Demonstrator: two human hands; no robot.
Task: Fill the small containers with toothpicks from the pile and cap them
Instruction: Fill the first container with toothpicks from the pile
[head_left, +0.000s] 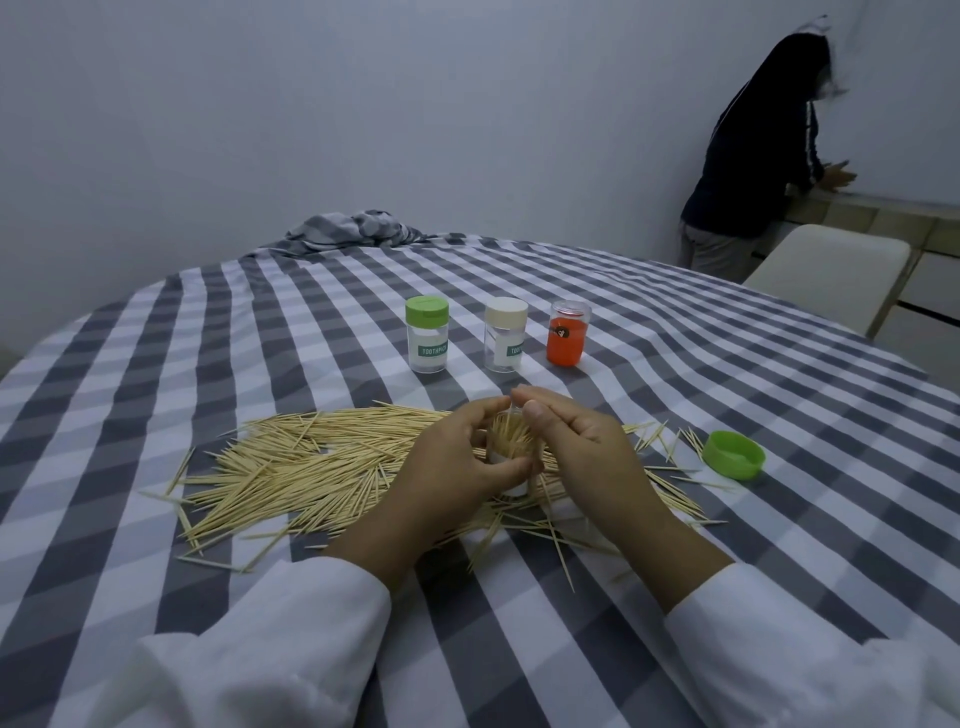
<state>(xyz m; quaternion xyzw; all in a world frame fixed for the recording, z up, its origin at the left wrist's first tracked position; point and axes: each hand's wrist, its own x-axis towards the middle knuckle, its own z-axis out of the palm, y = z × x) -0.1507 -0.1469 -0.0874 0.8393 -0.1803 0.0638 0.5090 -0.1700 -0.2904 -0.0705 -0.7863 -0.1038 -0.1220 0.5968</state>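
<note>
Much of the small open container (511, 457) is hidden behind the two hands that close around it, so only its clear rim, a white patch low on its wall and the bundle of toothpicks standing inside can be made out. The left hand (457, 467) curls round the container's left side, thumb and fingers wrapped on its wall, holding it upright over the toothpick pile (311, 467) on the checked cloth of the desk (156, 364). The right hand (582, 441) is close against the container's right side, its fingertips bent over the mouth; whether it pinches any toothpicks cannot be told. A loose green cap (733, 454) lies on the cloth to the right of the right hand, apart from it. Beyond the hands stand a green-capped container (427, 333), a cream-capped container (505, 334) and an orange container (569, 333) in a row.
</note>
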